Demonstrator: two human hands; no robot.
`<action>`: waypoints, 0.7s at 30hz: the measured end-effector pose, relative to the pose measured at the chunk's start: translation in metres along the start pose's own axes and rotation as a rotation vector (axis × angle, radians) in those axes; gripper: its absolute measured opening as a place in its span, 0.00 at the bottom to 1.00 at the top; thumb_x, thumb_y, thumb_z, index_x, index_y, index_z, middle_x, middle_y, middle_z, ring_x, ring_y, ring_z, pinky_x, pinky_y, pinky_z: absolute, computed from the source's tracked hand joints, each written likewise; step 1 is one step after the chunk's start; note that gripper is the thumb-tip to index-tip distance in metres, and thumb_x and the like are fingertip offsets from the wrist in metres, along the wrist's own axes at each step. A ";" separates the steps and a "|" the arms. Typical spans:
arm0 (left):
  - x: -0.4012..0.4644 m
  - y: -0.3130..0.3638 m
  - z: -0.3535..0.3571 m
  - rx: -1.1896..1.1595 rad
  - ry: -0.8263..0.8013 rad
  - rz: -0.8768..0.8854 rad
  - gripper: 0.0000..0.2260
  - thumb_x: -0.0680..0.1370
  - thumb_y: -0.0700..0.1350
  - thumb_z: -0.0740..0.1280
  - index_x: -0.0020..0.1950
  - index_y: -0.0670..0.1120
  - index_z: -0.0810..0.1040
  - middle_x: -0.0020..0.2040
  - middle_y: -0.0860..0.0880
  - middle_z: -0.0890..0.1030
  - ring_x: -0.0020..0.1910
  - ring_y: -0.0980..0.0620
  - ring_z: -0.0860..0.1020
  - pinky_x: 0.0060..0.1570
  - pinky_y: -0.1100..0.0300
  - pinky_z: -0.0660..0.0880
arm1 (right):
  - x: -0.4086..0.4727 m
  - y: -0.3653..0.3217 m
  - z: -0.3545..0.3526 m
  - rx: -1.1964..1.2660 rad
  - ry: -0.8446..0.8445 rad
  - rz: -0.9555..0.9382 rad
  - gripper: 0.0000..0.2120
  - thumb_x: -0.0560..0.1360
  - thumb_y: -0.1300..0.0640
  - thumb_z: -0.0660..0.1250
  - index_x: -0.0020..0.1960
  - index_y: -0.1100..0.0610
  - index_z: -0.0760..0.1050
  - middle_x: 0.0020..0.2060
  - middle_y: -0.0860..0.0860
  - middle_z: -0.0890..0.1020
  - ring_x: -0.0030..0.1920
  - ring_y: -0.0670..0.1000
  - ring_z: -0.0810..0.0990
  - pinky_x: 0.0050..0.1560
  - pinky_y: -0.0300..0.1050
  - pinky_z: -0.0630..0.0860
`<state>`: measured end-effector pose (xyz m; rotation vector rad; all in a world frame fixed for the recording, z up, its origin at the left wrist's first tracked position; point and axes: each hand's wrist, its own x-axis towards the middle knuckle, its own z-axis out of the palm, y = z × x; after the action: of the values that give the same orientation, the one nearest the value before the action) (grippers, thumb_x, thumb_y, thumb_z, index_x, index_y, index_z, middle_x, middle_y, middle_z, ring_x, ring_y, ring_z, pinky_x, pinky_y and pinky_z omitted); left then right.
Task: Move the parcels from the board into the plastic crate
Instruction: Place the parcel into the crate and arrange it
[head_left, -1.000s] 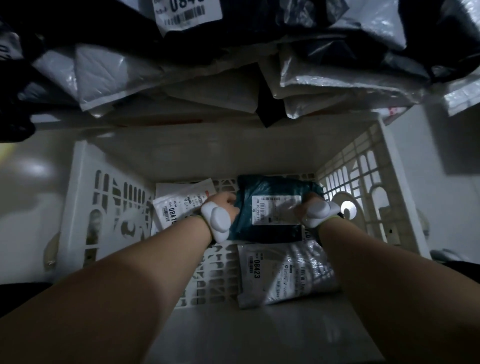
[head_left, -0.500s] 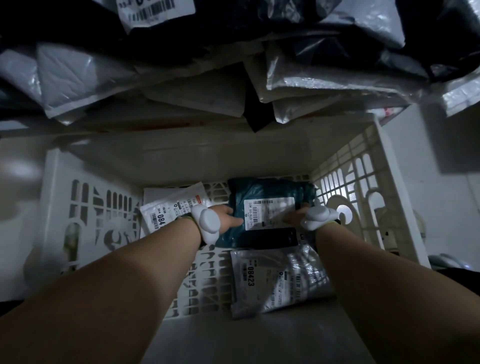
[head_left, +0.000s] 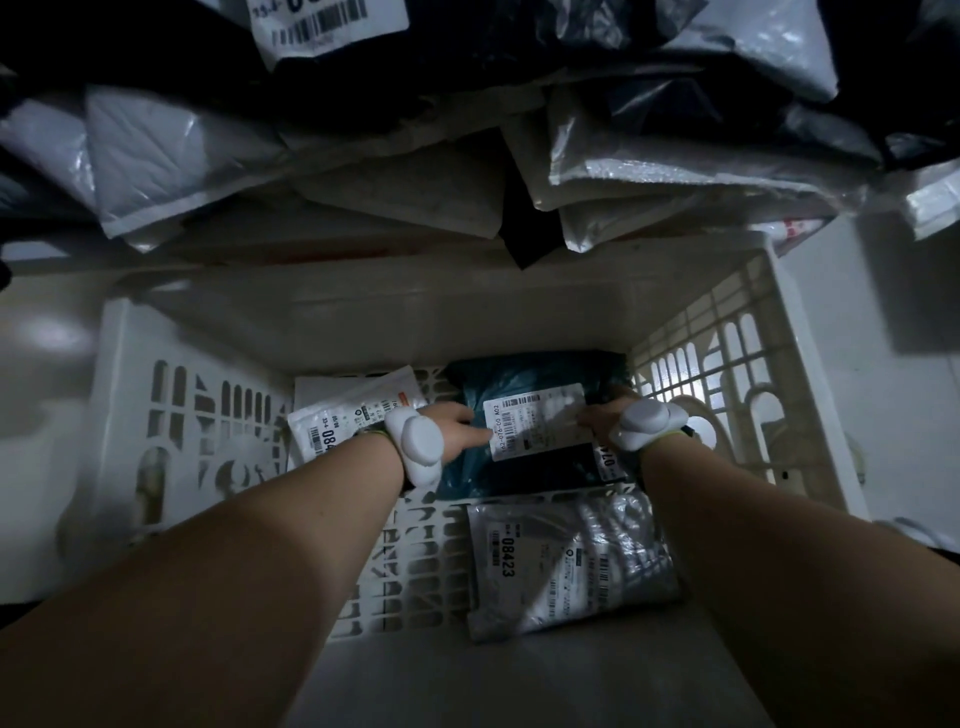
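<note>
So the teal parcel (head_left: 524, 415) has gone from gripped to lying flat on the crate (head_left: 727, 332) floor, our left hand (head_left: 452, 428) and right hand (head_left: 597, 423) now flattened loosely on its label, so that one's basically delivered.
</note>
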<state>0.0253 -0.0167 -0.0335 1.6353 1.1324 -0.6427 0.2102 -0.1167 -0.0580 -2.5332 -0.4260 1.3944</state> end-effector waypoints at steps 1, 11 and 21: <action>-0.002 -0.003 -0.003 -0.038 0.061 0.004 0.24 0.80 0.49 0.63 0.74 0.43 0.65 0.73 0.45 0.67 0.70 0.46 0.69 0.67 0.58 0.67 | 0.000 0.000 -0.001 -0.011 0.057 -0.014 0.21 0.78 0.60 0.64 0.68 0.66 0.69 0.66 0.61 0.73 0.66 0.60 0.72 0.56 0.44 0.70; -0.008 -0.049 -0.045 0.344 0.395 -0.138 0.21 0.76 0.47 0.64 0.68 0.44 0.69 0.68 0.40 0.70 0.65 0.40 0.70 0.62 0.51 0.70 | -0.021 -0.014 -0.005 -0.269 0.060 -0.200 0.23 0.79 0.53 0.61 0.73 0.57 0.65 0.70 0.54 0.71 0.68 0.58 0.70 0.55 0.41 0.65; -0.010 -0.070 -0.037 0.641 0.213 -0.203 0.36 0.76 0.47 0.64 0.77 0.46 0.45 0.75 0.37 0.53 0.74 0.37 0.56 0.68 0.44 0.61 | -0.035 -0.031 0.024 -0.357 -0.039 -0.283 0.21 0.78 0.53 0.63 0.70 0.56 0.69 0.67 0.54 0.74 0.65 0.56 0.74 0.62 0.44 0.72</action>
<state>-0.0460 0.0177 -0.0418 2.1833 1.3424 -1.0602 0.1674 -0.0989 -0.0333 -2.5750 -1.0811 1.3588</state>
